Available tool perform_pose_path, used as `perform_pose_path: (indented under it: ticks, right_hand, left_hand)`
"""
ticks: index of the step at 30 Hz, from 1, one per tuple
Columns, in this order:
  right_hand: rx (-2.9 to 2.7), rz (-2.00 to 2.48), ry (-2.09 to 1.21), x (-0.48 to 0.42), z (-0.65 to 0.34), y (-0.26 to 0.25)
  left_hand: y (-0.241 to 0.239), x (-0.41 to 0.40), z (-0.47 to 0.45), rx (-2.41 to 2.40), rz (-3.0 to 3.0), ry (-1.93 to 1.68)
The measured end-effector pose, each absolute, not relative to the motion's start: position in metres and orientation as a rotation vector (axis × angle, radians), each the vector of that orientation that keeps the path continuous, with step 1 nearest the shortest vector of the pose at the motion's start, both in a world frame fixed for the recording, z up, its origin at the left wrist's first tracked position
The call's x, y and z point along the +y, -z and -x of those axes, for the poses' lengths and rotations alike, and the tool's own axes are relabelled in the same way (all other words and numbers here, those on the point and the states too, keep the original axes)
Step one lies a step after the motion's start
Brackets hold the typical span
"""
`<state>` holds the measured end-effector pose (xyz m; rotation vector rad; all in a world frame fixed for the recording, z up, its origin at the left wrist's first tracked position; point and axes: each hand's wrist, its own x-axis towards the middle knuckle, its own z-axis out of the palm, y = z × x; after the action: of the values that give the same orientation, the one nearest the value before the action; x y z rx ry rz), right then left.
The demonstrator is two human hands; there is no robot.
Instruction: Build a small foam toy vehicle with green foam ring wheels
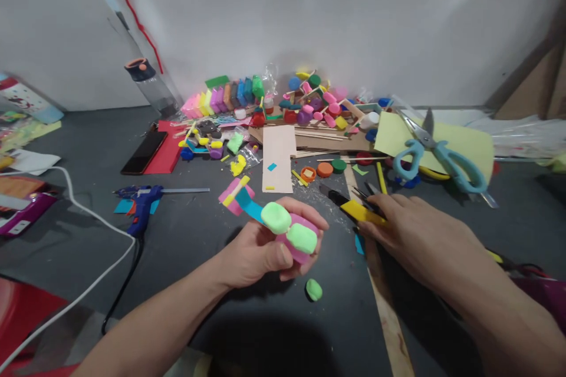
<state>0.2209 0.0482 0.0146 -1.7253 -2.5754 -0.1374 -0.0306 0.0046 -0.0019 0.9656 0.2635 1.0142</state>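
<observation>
My left hand (260, 250) is closed round a small craft model (292, 232): a pink body with two light-green clay lumps on top and a blue strip sticking out to the upper left. My right hand (415, 235) lies palm down on the dark table (186, 230), its fingers over a black-handled tool and a yellow piece (360, 212); whether it grips them I cannot make out. A loose green clay ball (313, 290) sits on the table just below the model.
Blue scissors (437, 156) lie on yellow paper at the right. A blue glue gun (144, 200) with a black cord and a white cable lie at the left. A phone (144, 152), clay blocks (223, 96), bottle caps and sticks crowd the back. A wooden strip (389, 318) runs toward me.
</observation>
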Motion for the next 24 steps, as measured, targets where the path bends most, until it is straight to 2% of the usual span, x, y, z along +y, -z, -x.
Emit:
perform_pose_path:
  ticks: [2, 5, 8, 24]
  right_hand:
    - [-2.433, 1.524, 0.041, 0.042, -0.215, -0.02]
    - [-2.171, 1.044, -0.349, 0.026, -0.2, -0.03]
    - [-2.047, 0.818, -0.473, 0.007, -0.183, -0.037]
    - [-2.1, 0.789, -0.254, 0.002, -0.166, -0.037]
  left_hand:
    - [0.002, 0.002, 0.031, 0.334, -0.957, -0.982]
    - [0.001, 0.0, 0.03, 0.51, -0.924, -0.95]
    - [-0.002, -0.002, 0.027, 0.665, -0.948, -0.941]
    - [-0.009, -0.003, 0.015, 0.806, -0.921, -0.788]
